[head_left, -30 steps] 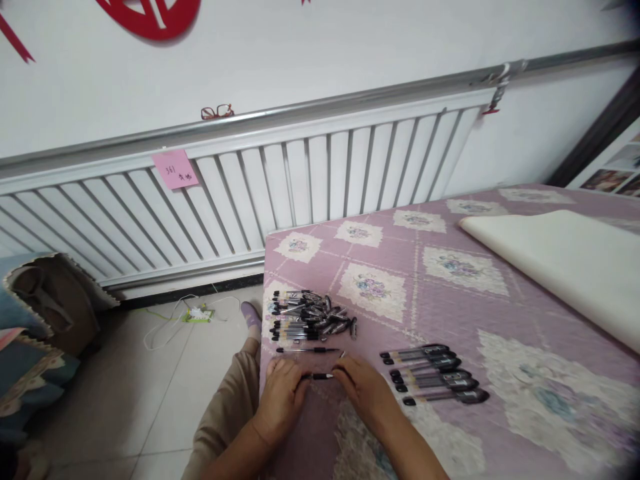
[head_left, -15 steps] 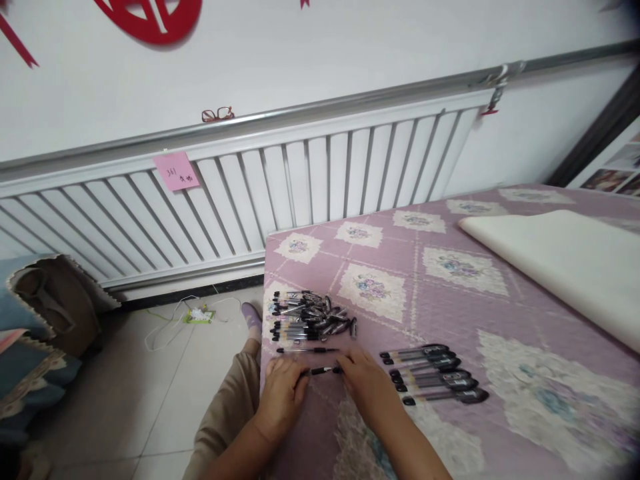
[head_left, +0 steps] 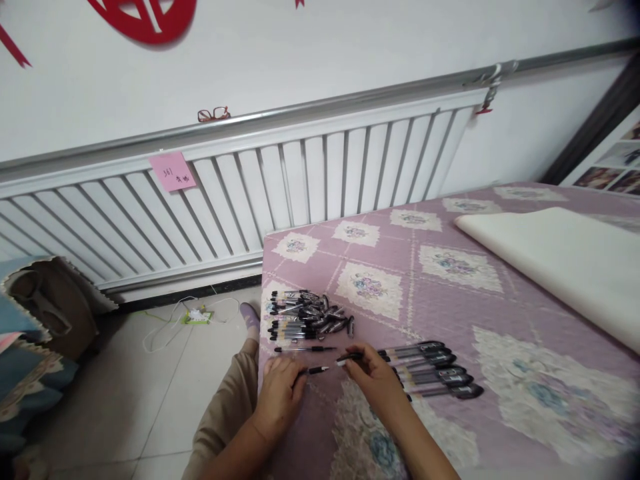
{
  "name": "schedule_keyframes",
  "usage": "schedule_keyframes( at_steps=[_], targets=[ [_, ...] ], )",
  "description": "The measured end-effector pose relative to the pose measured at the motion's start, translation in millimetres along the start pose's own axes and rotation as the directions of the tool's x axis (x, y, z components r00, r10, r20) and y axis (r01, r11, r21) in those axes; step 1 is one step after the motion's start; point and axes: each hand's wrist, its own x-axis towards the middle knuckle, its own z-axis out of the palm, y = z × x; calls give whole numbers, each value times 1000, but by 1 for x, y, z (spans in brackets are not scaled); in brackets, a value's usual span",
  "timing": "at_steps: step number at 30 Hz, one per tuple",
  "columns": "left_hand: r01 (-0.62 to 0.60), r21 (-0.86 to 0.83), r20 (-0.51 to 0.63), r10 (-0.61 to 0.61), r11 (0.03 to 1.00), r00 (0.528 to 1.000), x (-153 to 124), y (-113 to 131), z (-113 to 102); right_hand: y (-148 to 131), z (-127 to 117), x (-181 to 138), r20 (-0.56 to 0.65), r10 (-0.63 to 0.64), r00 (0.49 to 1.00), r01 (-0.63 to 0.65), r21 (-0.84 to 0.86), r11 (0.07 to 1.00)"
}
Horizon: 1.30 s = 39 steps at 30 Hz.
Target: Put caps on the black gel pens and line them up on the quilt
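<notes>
My left hand (head_left: 280, 390) is closed around a black pen (head_left: 316, 370) near the table's edge. The pen's tip points right and is bare. Just right of that tip, my right hand (head_left: 373, 377) pinches a small black pen cap (head_left: 350, 357) with a whitish end. The cap and the tip are a short gap apart. Above my left hand lies one uncapped pen (head_left: 303, 349) on its own. Beyond it is a pile of pens and loose caps (head_left: 307, 317). Several capped pens (head_left: 435, 373) lie side by side, partly hidden behind my right hand.
A purple floral tablecloth (head_left: 345, 243) covers the table. A cream folded sheet (head_left: 560, 260) lies on its right side. Behind the table runs a white radiator (head_left: 310, 173) with a pink note (head_left: 173, 171). A power strip (head_left: 197, 316) with a cable sits on the floor.
My right hand has drawn back slightly from the pen's tip and lifted, with the cap now showing in its fingers. My left hand keeps hold of the pen in about the same place.
</notes>
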Motion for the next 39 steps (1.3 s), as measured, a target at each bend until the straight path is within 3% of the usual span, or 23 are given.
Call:
schedule_keyframes(
  at_steps=[15, 26, 39],
  targets=[
    [-13, -16, 33, 14, 1000, 999, 1, -2, 0, -22, 12, -5, 163, -21, 986, 55, -206, 977],
    [-47, 13, 65, 46, 999, 997, 1, 0, -2, -20, 14, -5, 286, -66, 956, 129, -206, 970],
    [-99, 4, 106, 98, 995, 990, 0, 0, -3, -24, 24, -10, 327, -47, 944, 127, -228, 965]
  ],
)
